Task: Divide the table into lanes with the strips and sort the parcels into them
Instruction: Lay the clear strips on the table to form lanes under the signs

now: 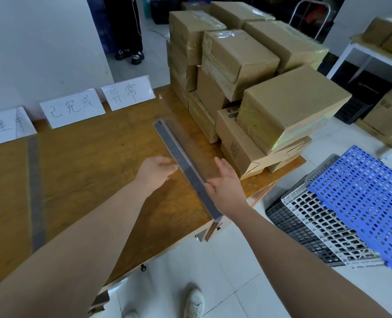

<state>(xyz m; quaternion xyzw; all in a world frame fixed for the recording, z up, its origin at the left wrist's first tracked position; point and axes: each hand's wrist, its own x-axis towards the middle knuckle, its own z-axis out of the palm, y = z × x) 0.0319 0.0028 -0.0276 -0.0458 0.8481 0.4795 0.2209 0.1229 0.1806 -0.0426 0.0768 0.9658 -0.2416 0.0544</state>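
Two strips lie on the table (pixel 98 157): the left strip (pixel 35 191) near the left edge, the right strip (pixel 170 145) slanting from the near edge towards the far one. Your left hand (pixel 158 172) and right hand (pixel 227 187) touch its sides, fingers loosely extended, gripping nothing. Stacked parcels (pixel 293 106) crowd the right edge.

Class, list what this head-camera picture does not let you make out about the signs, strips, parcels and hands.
All in the head view:
Leftmost sign: cut off by the left edge; its writing is incomplete.
Second strip: near end hidden behind the left forearm.
Parcels: rear and lower ones hidden by front ones; no count possible.
Left hand on the strip: motion blur hides whether its fingers pinch it.
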